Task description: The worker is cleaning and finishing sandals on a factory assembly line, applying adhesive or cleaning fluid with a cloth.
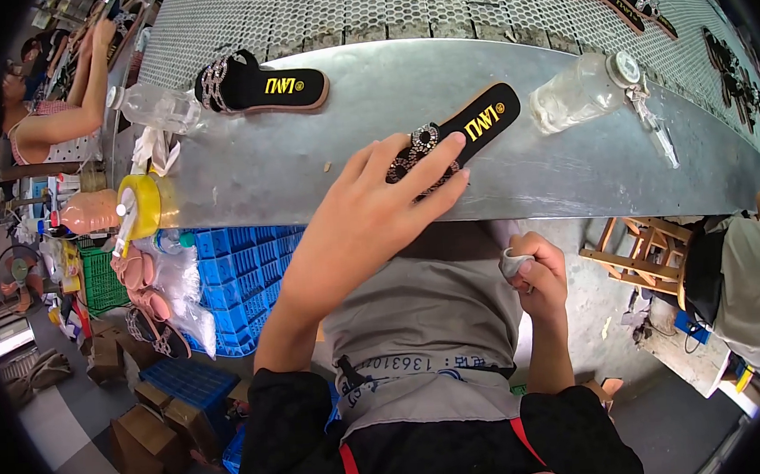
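Note:
My left hand [368,198] reaches over a black slide sandal [485,122] with a jeweled strap and a brown sole edge. Its fingers lie across the strap and grip the sandal near the table's front edge; the thumb is hidden. In front of the apron, below the table edge, my right hand [543,280] is closed round a small crumpled greyish-white cloth [513,264]. Farther left on the metal table [270,170] rests a second black slide sandal [286,88] with a similar jeweled strap.
A clear plastic bottle [577,93] lies at the right, another bottle [155,107] at the left beside a yellow tape roll [142,205]. Behind the table, a mesh conveyor [311,13] bears several sandals. Blue crates [238,286] stand below left, a wooden stool [641,254] right. Another person [59,123] works far left.

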### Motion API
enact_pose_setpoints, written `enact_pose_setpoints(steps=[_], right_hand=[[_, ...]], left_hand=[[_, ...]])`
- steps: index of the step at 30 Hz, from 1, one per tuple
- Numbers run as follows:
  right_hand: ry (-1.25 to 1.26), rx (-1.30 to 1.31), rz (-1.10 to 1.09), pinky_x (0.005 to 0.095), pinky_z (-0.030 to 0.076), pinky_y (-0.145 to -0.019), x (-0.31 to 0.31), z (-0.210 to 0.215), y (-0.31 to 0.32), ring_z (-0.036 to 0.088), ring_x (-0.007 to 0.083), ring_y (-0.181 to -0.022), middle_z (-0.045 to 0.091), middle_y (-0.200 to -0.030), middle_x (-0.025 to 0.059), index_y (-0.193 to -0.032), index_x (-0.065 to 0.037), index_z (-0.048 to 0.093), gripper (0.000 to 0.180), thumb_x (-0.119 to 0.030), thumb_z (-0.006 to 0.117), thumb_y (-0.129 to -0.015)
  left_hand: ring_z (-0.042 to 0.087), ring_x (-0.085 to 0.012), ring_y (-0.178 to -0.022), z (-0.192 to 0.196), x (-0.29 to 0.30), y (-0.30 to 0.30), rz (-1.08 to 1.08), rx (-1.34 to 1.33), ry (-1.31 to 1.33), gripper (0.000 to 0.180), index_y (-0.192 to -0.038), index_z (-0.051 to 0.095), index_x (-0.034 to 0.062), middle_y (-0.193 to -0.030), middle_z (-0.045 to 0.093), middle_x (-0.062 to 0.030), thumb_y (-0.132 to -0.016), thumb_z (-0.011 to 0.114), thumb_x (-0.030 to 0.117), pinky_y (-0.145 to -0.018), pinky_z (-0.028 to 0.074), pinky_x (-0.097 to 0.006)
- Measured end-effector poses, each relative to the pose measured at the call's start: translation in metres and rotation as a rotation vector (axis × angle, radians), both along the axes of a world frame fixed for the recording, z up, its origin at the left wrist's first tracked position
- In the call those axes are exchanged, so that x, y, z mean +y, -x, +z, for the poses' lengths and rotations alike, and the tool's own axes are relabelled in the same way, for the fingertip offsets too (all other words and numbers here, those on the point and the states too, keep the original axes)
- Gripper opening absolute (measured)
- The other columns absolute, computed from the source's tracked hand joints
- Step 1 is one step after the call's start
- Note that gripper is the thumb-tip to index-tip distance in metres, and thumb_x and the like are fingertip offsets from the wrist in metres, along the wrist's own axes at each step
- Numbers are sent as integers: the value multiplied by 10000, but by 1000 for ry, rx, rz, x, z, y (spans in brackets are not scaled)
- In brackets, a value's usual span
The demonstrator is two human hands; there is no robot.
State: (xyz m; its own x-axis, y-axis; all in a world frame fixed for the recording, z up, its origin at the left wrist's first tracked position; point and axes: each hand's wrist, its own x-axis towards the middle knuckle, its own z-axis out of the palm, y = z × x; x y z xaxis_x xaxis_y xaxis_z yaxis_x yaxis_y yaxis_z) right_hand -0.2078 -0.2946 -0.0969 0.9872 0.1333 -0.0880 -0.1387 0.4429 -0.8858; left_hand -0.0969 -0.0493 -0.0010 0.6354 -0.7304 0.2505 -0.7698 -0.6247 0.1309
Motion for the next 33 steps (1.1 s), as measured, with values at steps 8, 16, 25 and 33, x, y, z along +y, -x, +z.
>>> enact_pose_setpoints(steps=[8,16,25,33], right_hand=[[27,21,1,228,267,-498,8,-1,-7,378,63,-583,495,-714,15,-878,-15,584,167,-168,561,-940],[95,244,-374,183,274,-476,42,14,-30,402,13,-553,548,-724,-29,-988,-69,560,111,-148,491,-1022],[104,259,-319,225,406,-760,43,13,-32,510,59,-812,612,-904,5,-987,-57,558,138,-153,464,-1021],[89,268,-314,189,341,-520,42,16,-33,472,13,-628,602,-811,-21,-1007,-55,572,108,-124,489,-1017]], left_hand=[[561,-261,-1118,-25,-23,32,123,-200,12,373,-1205,688,122,-1457,544,14,-836,636,111,-925,475,-423],[566,-231,-1196,-35,-58,74,196,-178,89,220,-980,751,112,-1313,620,26,-823,654,231,-1023,396,-652],[549,-243,-1246,-38,-56,71,266,-132,112,194,-951,742,97,-1225,637,4,-816,653,205,-982,399,-732],[547,-268,-1234,-36,-57,74,198,-170,26,200,-945,746,60,-1167,669,-59,-822,656,190,-901,439,-646]])
